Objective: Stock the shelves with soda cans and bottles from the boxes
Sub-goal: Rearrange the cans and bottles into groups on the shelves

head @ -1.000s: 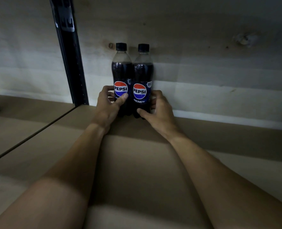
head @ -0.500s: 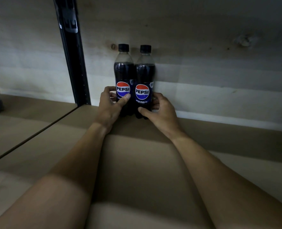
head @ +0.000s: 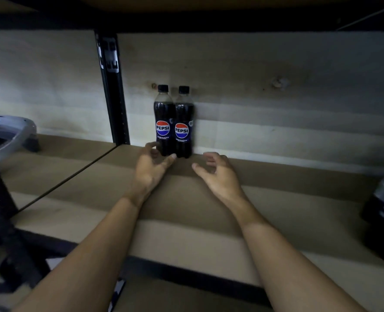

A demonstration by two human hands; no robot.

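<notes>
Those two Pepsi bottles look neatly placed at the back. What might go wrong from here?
1. The thumb of the left hand sits right at the base of the left bottle; a careless pull might knock it.
2. The left bottle and the right bottle stand upright, pressed side by side, so one tipping would likely take the other.
3. The shelf is dim, so the right hand, open nearby, might misjudge the gap.

Dark bottles (head: pixel 173 122), red-white-blue labels, black caps; tan shelf (head: pixel 276 199)
</notes>
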